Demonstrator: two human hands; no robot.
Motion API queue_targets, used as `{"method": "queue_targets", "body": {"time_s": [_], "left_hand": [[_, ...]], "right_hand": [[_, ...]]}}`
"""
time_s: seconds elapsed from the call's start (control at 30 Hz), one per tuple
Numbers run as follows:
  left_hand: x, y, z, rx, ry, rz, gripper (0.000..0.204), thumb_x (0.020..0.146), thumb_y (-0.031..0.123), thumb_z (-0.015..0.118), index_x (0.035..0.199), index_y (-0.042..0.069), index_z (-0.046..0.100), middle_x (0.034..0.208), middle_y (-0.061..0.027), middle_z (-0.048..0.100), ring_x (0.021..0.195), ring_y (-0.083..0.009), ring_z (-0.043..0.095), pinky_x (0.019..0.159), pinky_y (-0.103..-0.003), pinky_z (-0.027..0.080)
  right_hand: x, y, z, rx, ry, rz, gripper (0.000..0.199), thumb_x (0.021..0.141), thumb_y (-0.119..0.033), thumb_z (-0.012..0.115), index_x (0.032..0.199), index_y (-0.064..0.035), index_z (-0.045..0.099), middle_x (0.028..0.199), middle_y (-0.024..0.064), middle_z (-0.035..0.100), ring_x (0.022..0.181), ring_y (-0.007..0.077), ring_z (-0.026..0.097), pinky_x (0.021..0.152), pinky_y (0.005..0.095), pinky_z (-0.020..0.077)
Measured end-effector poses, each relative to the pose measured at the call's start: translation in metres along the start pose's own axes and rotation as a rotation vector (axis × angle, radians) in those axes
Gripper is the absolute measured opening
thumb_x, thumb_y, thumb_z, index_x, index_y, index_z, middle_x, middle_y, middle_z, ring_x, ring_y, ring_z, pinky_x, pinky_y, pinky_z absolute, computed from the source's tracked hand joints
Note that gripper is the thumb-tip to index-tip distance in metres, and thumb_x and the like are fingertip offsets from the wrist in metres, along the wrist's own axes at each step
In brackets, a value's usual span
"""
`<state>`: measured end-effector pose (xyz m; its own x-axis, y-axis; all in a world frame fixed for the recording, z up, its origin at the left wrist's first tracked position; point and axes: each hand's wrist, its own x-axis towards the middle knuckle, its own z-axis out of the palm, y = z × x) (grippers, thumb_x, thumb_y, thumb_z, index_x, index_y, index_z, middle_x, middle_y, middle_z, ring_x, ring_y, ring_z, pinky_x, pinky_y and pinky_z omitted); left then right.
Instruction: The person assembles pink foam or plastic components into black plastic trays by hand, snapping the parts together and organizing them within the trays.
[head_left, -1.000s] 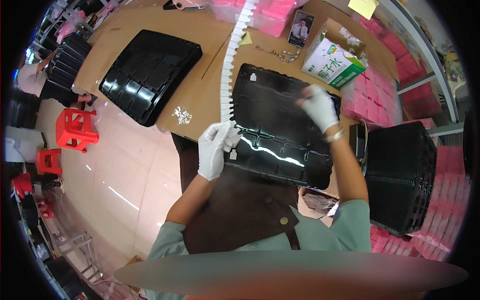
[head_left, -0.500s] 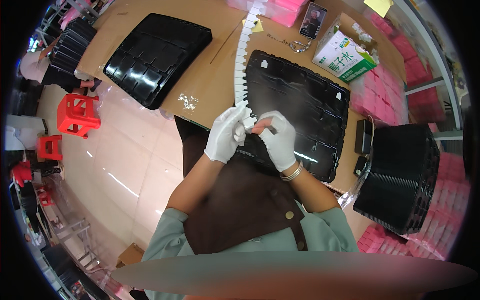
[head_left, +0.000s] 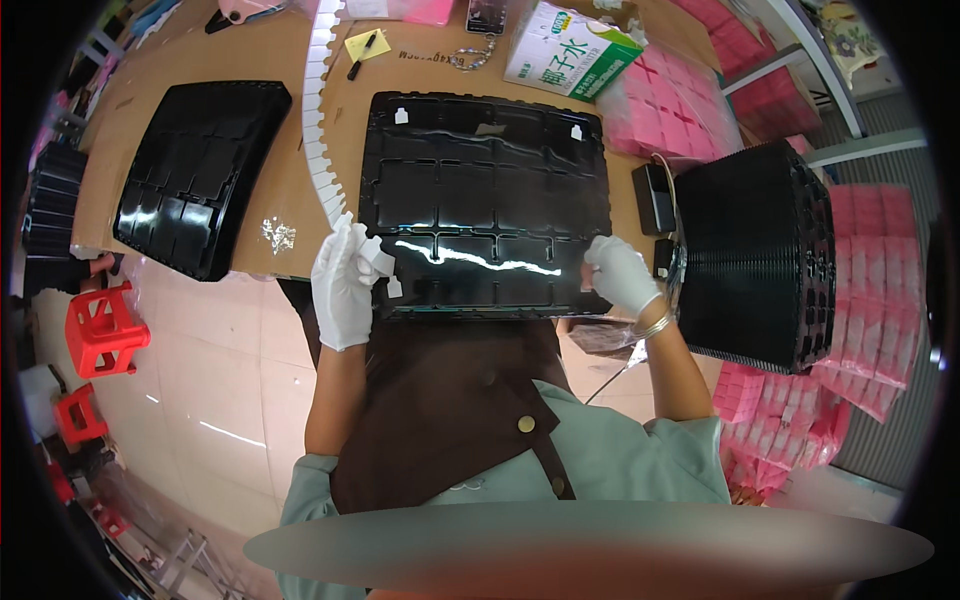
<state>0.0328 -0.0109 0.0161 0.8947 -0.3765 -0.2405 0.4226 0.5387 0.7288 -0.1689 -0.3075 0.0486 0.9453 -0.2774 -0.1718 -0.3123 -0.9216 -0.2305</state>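
We're pinching the strip (head_left: 313,120) in left fingers (head_left: 350,243) beside the tray (head_left: 470,190), right fingers (head_left: 604,260), grip unclear, curling at its near-right corner.

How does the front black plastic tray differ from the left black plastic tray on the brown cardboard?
The front tray bears white labels near its corners; the left tray shows none.
The front tray lies nearly square to the person; the left tray looks slanted.
The white-gloved right hand is at the front tray's edge; no hand touches the left tray.
Both are glossy black and lie on cardboard.
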Motion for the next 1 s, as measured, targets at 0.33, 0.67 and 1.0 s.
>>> {"method": "queue_targets", "body": {"time_s": [0.33,0.67,1.0], "left_hand": [[-0.010,-0.004,0.025,0.146,0.073,-0.015,0.023,0.098,0.022,0.054,0.107,0.002,0.061,0.075,0.0025,0.054,0.057,-0.0019,0.042,0.049,-0.016,0.031],[-0.009,0.002,0.005,0.126,0.035,0.001,0.022,0.098,0.022,0.053,0.105,0.003,0.061,0.072,0.0031,0.052,0.058,-0.0021,0.042,0.053,-0.017,0.032],[-0.008,-0.003,0.002,0.182,0.032,0.013,0.026,0.099,0.022,0.051,0.112,0.001,0.060,0.074,0.0022,0.053,0.059,-0.0021,0.042,0.053,-0.016,0.033]], "right_hand": [[0.008,-0.011,0.004,-0.151,-0.125,0.144,0.018,0.060,-0.013,0.077,0.069,-0.0088,0.062,0.084,0.0097,0.062,0.083,0.0304,0.063,0.069,0.0419,0.0506],[0.000,0.000,0.003,-0.017,-0.060,0.097,0.009,0.065,-0.006,0.069,0.071,-0.0059,0.063,0.079,0.0122,0.062,0.079,0.0319,0.063,0.068,0.0413,0.0498],[-0.015,0.015,0.003,0.316,-0.040,-0.001,0.007,0.068,0.005,0.059,0.069,-0.0015,0.060,0.073,0.0129,0.059,0.069,0.0293,0.063,0.062,0.0367,0.0490]]}}
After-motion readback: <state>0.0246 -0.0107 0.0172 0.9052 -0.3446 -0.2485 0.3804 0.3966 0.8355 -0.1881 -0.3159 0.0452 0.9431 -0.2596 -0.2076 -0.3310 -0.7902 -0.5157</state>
